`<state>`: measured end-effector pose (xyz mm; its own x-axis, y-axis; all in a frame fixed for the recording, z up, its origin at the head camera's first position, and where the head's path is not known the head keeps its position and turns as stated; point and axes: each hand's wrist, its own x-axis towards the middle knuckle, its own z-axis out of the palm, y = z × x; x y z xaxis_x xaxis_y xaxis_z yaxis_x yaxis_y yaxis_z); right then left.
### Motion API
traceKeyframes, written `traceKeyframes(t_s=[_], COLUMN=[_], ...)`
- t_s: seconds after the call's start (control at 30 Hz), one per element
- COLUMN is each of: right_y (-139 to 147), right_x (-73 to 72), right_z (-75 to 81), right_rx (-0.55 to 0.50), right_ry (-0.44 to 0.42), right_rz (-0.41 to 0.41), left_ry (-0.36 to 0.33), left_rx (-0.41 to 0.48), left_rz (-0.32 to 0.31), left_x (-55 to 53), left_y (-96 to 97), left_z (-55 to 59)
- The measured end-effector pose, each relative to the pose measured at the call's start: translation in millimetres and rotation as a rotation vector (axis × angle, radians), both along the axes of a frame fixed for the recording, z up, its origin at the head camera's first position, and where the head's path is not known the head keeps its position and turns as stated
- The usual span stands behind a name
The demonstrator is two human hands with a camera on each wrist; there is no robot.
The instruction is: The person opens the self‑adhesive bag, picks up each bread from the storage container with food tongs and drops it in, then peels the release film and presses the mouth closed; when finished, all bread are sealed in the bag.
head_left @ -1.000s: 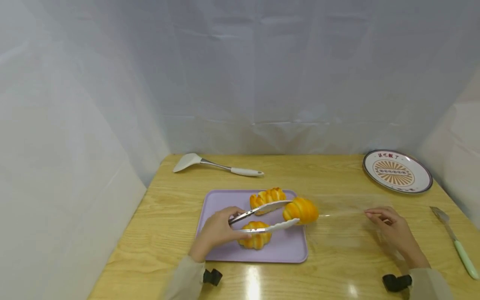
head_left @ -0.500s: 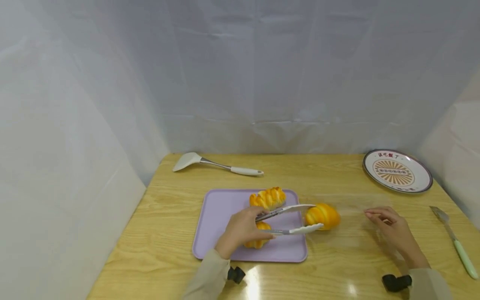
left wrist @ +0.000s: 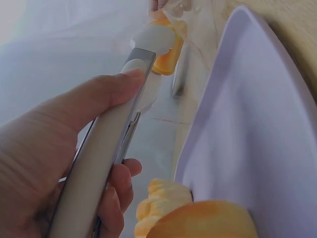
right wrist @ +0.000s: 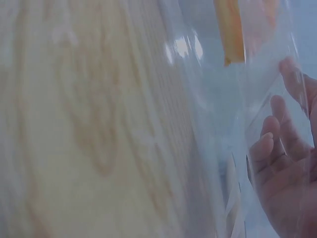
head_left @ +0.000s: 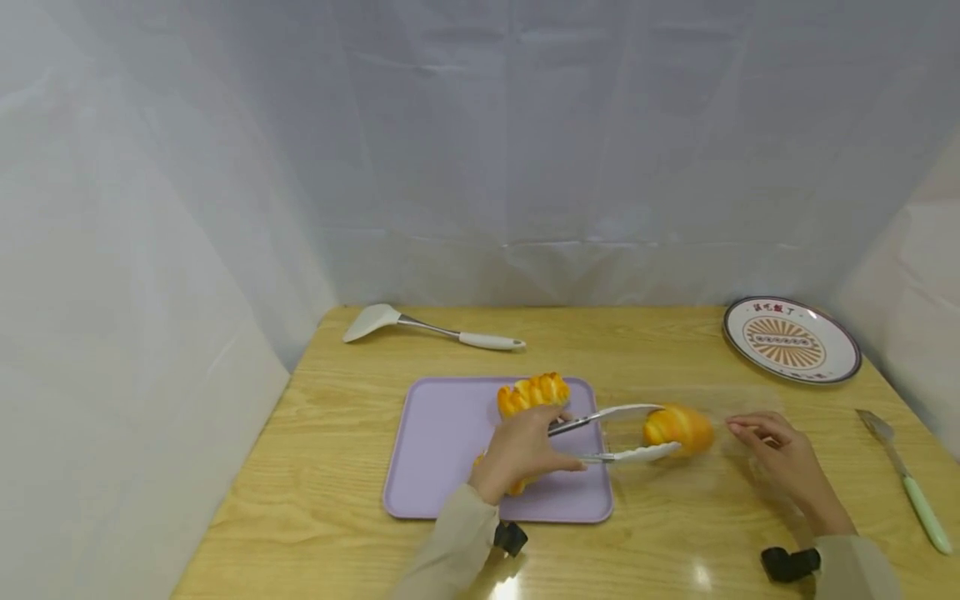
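My left hand (head_left: 521, 450) grips a pair of white-tipped metal tongs (left wrist: 94, 158), thumb on one arm and fingers round the other. Between the tong tips is a golden bread roll (head_left: 682, 431), past the tray's right edge and inside a clear plastic bag (right wrist: 208, 114). My right hand (head_left: 783, 467) pinches the bag at its right side, and in the right wrist view its fingers show through the film. On the lilac tray (head_left: 438, 450) sit a ridged bread (head_left: 534, 394) and another bread roll (left wrist: 203, 223), mostly hidden under my left hand in the head view.
A white ladle-like turner (head_left: 491, 341) lies behind the tray. At the back right stands a patterned plate (head_left: 847, 354). A green-handled metal utensil (head_left: 926, 512) lies along the right edge of the wooden table (head_left: 300, 467). White sheeting (head_left: 562, 167) closes the back and sides.
My left hand has moved right with the tongs, carrying the bread roll from over the tray's right edge deeper into the bag. The right hand has stayed nearly still.
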<state>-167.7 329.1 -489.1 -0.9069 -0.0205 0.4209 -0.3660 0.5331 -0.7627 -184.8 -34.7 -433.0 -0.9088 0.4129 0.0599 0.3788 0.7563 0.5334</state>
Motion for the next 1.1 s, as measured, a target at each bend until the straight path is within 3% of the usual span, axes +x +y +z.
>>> traceKeyframes(t_s=[0.47,0.8,1.1], right_y=[3,1,-3], right_x=[0.5,1.0,2.1], right_z=[-2.3,0.0,0.7], right_rx=[-0.01,-0.011,-0.036], right_ry=[-0.054,-0.052,-0.027], right_rz=[-0.087,-0.068,-0.025], left_ry=[-0.032,0.002,0.05], left_rx=[0.07,0.04,-0.055], left_rz=[0.011,-0.009,-0.023], left_x=[-0.7,-2.6,-9.1], left_y=[11.5,16.0,31.4], left_z=[-9.9,-12.5,-14.1])
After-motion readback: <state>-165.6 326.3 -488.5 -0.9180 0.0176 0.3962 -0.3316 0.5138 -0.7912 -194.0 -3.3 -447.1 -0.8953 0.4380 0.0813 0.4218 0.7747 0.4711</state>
